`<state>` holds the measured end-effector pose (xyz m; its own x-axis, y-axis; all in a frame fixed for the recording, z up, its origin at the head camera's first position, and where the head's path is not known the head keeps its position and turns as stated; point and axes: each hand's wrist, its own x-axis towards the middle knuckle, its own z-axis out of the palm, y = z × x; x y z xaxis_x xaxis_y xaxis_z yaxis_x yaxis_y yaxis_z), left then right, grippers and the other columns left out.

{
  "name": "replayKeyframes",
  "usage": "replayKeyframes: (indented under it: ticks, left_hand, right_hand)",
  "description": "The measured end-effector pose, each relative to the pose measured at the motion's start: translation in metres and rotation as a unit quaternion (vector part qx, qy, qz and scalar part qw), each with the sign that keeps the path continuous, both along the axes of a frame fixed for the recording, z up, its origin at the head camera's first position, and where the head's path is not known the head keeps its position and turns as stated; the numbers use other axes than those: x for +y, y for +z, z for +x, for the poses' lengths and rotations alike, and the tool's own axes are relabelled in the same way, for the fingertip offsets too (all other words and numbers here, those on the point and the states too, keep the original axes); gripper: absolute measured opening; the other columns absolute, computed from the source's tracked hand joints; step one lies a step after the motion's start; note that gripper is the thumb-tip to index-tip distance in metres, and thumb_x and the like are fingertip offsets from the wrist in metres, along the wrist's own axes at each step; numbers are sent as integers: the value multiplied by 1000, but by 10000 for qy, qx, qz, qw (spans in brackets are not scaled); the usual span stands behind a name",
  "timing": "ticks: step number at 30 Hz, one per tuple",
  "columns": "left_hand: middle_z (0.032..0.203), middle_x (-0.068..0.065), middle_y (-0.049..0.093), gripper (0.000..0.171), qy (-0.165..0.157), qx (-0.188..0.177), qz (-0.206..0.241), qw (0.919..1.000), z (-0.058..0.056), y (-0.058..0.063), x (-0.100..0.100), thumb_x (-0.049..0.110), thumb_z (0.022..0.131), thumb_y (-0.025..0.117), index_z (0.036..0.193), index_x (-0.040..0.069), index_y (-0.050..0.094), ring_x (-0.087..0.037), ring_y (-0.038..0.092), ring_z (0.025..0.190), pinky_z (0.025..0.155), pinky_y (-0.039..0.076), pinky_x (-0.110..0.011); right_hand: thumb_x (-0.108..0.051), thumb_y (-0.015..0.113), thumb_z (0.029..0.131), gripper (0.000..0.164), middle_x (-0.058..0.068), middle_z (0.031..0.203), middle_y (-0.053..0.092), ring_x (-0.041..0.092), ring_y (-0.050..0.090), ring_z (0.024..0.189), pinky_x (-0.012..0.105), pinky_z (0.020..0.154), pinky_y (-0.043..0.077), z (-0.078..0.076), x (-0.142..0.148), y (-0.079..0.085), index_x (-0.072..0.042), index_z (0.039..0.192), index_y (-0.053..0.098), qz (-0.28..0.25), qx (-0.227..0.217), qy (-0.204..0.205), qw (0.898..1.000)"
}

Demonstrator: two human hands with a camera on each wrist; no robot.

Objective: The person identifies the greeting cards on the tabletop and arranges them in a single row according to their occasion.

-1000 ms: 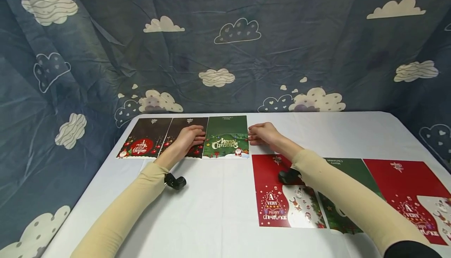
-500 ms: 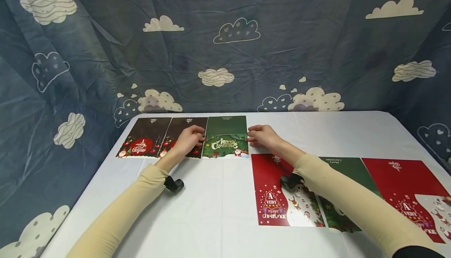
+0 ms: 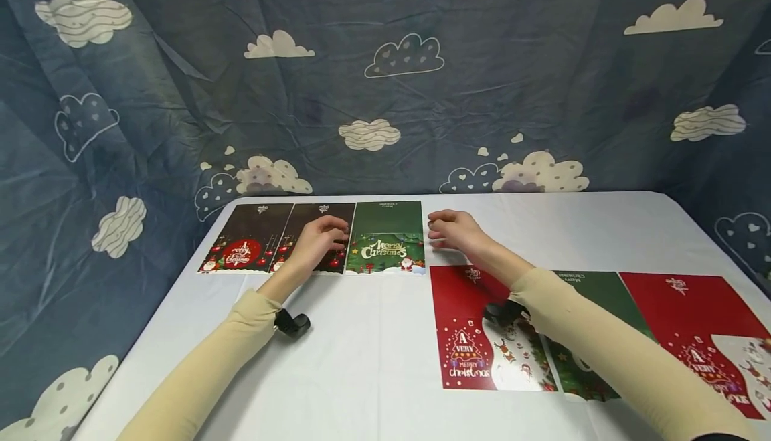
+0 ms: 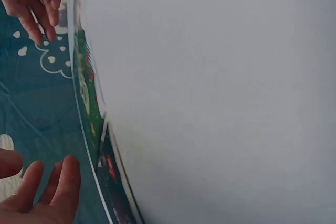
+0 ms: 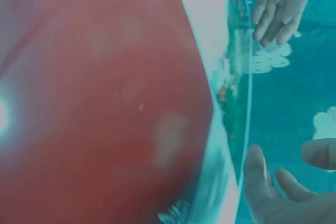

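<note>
The left hand hovers over the second dark card, its fingers loosely bent and a little apart; it pinches nothing. The right hand is held just beside the right edge of the green card, with fingers also spread and nothing between them. Whether any fingertip of the left hand touches the dark card, I cannot tell. The hands face each other on both sides of the green card, and this position seems suitable to square it from its two edges.

The green card lies flat along the far edge of the white tabletop, next to the second dark card. The first dark card is at the far left corner, so the three make a row; probably the far edge serves as a guide for it, and all the fronts are turned towards the person so that they can be read.

Nearer to the person, towards the tabletop's right edge, lie a red card, another green card, partly hidden by the right sleeve, and a second red card. Behind the far edge hangs a curtain with clouds.
</note>
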<state>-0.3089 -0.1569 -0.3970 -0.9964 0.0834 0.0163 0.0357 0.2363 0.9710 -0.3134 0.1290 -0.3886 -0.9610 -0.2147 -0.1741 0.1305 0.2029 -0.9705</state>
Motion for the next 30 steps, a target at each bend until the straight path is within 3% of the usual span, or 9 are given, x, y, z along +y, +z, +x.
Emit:
replayKeyframes:
  ticks: [5,11,17,24,30]
  left_hand:
    - [113,-30,55,27,-190,154,82,9997,10,6,-2,1,91,49,115,-10,54,-38,57,99,85,49,-51]
    - [112,-28,58,25,-396,75,-30,9992,26,14,0,4,93,49,116,-5,55,-42,56,101,85,50,-48]
    - [115,-27,57,25,-749,-328,158,9965,46,21,9,9,94,50,117,0,56,-41,57,103,87,48,-48]
    - [112,-26,59,28,-1211,-663,455,9894,65,24,24,6,94,48,120,-4,52,-40,58,102,90,46,-52]
    - [119,-28,54,33,-1578,-1050,563,9803,80,22,37,7,94,47,124,-6,48,-39,58,104,89,49,-44]
  right_hand:
    - [-13,46,95,43,24,133,44,39,50,114,44,92,47,16,11,13,4,135,41,166,349,181,9991]
    - [-15,48,96,42,20,133,46,40,49,115,42,89,49,37,28,27,-1,135,42,255,607,534,9964]
    - [-17,50,96,44,20,134,46,38,50,113,42,90,48,56,48,35,-1,136,41,272,764,775,9937]
    - [-20,51,97,44,19,135,44,40,49,114,39,89,50,83,75,37,-3,136,40,425,779,880,9922]
    - [-20,51,97,46,21,134,43,35,54,109,34,86,51,102,98,39,0,136,39,412,733,987,9916]
